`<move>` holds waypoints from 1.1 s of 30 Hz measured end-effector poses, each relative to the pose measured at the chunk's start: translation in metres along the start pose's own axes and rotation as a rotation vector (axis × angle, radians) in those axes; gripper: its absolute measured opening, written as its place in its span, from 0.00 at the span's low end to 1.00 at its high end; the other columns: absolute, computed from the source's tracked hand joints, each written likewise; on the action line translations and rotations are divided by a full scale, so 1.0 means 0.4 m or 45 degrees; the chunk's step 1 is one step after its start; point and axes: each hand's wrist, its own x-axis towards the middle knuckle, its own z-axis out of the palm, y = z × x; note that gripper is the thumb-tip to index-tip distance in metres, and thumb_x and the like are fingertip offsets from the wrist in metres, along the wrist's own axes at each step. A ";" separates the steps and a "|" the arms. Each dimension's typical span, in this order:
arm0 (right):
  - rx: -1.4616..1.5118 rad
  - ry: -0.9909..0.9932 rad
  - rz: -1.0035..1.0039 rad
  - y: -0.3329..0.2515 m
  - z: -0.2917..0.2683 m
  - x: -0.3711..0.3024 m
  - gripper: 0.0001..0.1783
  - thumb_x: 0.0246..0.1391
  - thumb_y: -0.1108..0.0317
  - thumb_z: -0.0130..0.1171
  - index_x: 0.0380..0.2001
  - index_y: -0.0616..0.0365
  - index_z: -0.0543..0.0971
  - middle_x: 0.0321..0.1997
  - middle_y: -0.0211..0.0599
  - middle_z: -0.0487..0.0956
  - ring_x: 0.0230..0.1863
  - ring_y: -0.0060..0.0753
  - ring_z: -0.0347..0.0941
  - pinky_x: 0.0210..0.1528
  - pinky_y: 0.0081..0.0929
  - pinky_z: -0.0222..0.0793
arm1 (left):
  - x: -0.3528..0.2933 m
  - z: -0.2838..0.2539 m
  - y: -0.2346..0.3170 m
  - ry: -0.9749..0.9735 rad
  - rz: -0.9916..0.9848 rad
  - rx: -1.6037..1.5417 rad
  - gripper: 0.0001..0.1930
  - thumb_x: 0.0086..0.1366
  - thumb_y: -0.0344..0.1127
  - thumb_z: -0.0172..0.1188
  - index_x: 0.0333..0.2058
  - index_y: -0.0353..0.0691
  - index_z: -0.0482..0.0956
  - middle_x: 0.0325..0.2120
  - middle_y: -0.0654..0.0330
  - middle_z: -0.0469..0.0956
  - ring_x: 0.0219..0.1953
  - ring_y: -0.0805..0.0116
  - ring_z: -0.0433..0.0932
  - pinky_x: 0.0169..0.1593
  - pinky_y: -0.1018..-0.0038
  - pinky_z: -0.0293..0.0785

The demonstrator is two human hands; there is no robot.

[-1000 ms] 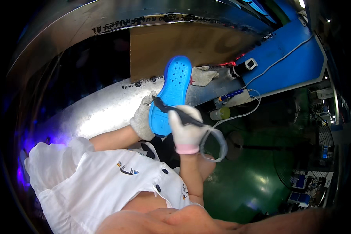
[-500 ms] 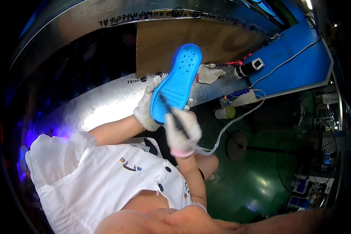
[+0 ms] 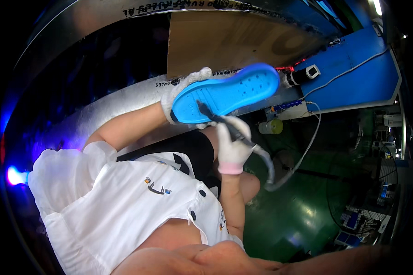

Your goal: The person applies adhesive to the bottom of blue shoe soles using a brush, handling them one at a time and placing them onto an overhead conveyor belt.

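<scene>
My left hand [image 3: 169,98], in a white knit glove, grips a bright blue shoe sole [image 3: 231,91] by its heel end. The sole's recessed face is turned up, with ribs near the heel and small round holes toward the toe. A white glove with a pink cuff covers my right hand [image 3: 234,149]. Its fingers are closed round a slim black brush [image 3: 227,126] with a translucent hose trailing from its back end. The brush tip lies over the ribbed heel area, apparently touching it. My left thumb and some fingers are hidden under the sole.
Beyond the sole stands a brown cardboard sheet [image 3: 229,43] against a shiny metal bench [image 3: 105,103]. At the right are a blue panel [image 3: 353,68], a black-and-white cylindrical device [image 3: 303,75], a looping hose [image 3: 307,153] and a yellow-capped container [image 3: 271,126]. A fan [image 3: 360,174] stands farther off.
The sole has swung clockwise, its toe now pointing right instead of up. My right hand has shifted slightly right, still with the brush. A loose glove on the bench is now hidden.
</scene>
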 end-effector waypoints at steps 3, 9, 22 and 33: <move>-0.318 -0.454 -0.497 -0.028 -0.018 -0.025 0.14 0.47 0.76 0.69 0.40 0.59 0.83 0.43 0.46 0.82 0.41 0.44 0.81 0.42 0.34 0.77 | 0.006 -0.061 0.040 0.469 0.030 0.300 0.32 0.65 0.59 0.54 0.54 0.36 0.74 0.42 0.44 0.81 0.34 0.55 0.84 0.32 0.62 0.84; 0.000 -0.406 -0.013 0.008 -0.009 -0.015 0.13 0.47 0.79 0.68 0.38 0.63 0.82 0.42 0.46 0.83 0.41 0.38 0.82 0.45 0.30 0.77 | -0.015 -0.008 0.071 0.111 -0.017 0.891 0.20 0.65 0.47 0.59 0.46 0.36 0.81 0.37 0.51 0.84 0.35 0.61 0.84 0.39 0.67 0.84; -0.087 -0.403 -0.363 -0.032 -0.042 -0.018 0.15 0.43 0.81 0.70 0.38 0.63 0.83 0.42 0.48 0.84 0.41 0.41 0.83 0.46 0.30 0.78 | 0.013 -0.130 0.144 -0.448 0.340 1.793 0.61 0.30 0.39 0.83 0.66 0.40 0.59 0.62 0.53 0.66 0.64 0.56 0.67 0.66 0.63 0.64; -0.454 -0.348 -0.578 -0.016 -0.085 0.000 0.15 0.43 0.73 0.71 0.38 0.54 0.85 0.42 0.39 0.84 0.27 0.34 0.79 0.30 0.26 0.75 | -0.023 -0.156 0.164 -0.427 0.521 2.027 0.54 0.33 0.40 0.83 0.63 0.41 0.65 0.61 0.52 0.67 0.64 0.57 0.66 0.67 0.65 0.62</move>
